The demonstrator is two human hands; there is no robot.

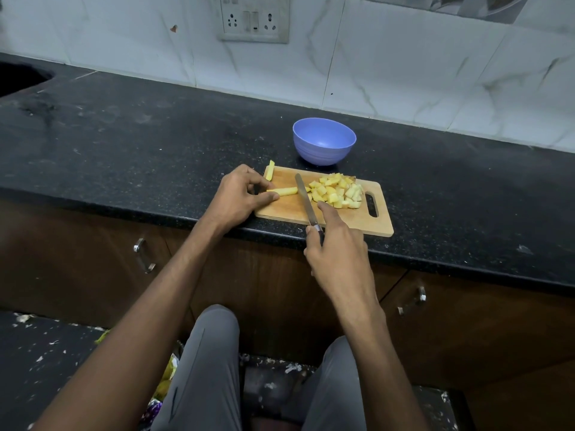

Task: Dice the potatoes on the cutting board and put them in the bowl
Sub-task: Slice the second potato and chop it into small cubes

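Nearest to us, our right hand (334, 244) grips the knife (305, 197) by its handle, forefinger stretched out beside the blade. The blade runs away from us across the cutting board (280, 209). Our left hand (241, 197) pinches a potato strip (284, 191) whose long axis lies left to right, crosswise to the blade, its right end meeting the edge. So the next cut should fall square across it. Diced pieces (337, 191) are heaped right of the blade; another strip (270, 170) waits at the far-left corner. Beyond, the blue bowl (323, 141) holds nothing yet.
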